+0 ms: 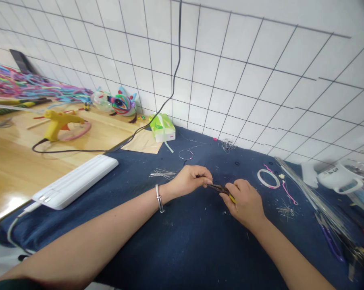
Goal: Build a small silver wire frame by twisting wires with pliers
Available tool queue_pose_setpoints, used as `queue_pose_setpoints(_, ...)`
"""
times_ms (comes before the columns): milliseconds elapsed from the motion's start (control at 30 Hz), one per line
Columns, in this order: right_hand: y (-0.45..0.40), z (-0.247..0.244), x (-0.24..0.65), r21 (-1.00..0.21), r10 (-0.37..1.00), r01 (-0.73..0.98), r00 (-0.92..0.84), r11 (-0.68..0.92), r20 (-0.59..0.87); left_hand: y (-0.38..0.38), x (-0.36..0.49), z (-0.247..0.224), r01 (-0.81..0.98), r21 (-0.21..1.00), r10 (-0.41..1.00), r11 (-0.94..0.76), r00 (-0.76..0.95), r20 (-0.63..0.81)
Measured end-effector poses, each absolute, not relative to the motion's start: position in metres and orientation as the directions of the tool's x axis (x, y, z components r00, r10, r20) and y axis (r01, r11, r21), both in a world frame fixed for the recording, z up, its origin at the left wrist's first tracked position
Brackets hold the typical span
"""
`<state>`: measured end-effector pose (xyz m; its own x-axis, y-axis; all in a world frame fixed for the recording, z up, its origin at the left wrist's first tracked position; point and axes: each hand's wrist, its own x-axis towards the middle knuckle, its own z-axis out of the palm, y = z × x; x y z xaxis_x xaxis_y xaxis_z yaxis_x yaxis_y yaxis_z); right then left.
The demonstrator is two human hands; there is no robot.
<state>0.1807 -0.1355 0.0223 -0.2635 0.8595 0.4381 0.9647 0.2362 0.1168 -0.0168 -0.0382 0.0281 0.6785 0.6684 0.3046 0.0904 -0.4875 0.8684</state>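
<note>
My right hand [245, 203] is closed around the yellow handles of a pair of pliers [219, 188], whose dark jaws point left toward my other hand. My left hand [192, 177] pinches something small at the tip of the jaws; it looks like a thin piece of wire, but the fingers hide most of it. Just left of that hand lies a bundle of short straight wires [163, 173] on the dark blue cloth [182, 241]. Beyond it is a thin wire ring [186, 154].
At left are a white power bank [75, 181] with a cable and a yellow glue gun [59, 124] with a black cord. A tissue pack [163, 127] stands near the tiled wall. To the right lie a roll of tape [268, 179], long wires [308, 189], purple-handled pliers [331, 241] and a white mug [340, 177].
</note>
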Motion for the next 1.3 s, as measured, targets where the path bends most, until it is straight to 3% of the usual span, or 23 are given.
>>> queue_pose_setpoints(1300, -0.1358, 0.0243, 0.1821, 0.001, 0.891, 0.961, -0.256, 0.276, 0.375, -0.0394, -0.0177, 0.0303, 0.111, 0.851, 0.645, -0.514, 0.704, 0.297)
